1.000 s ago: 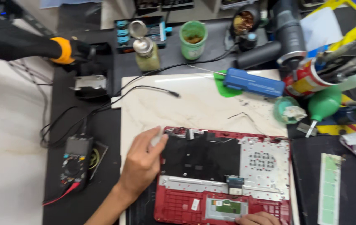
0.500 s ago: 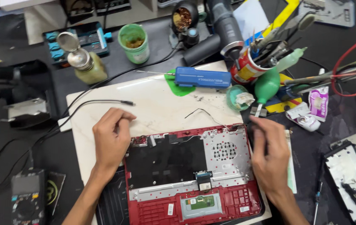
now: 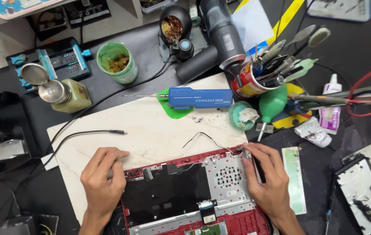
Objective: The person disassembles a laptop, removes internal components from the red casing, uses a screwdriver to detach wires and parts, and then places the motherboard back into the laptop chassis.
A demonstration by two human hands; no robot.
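A red laptop base (image 3: 194, 196) lies open on a pale marble-patterned board (image 3: 150, 130), its black inner panel and grey metal plate exposed. My left hand (image 3: 103, 182) rests at the base's far left corner, fingers curled around a small grey thing that I cannot make out. My right hand (image 3: 268, 182) grips the far right corner, fingertips on the edge where a thin black wire (image 3: 207, 138) leaves the case.
A blue tool (image 3: 200, 97) on a green pad, a green cup (image 3: 116, 62), a lidded bottle (image 3: 61, 93), a can of tools (image 3: 255, 78), a green blower (image 3: 272, 104) and a black cable (image 3: 85, 135) crowd the far side. A green strip (image 3: 296, 178) lies right.
The view has swung left and closer. My right hand moved up from the laptop's near edge to its far right corner. My left hand stays at the far left corner.
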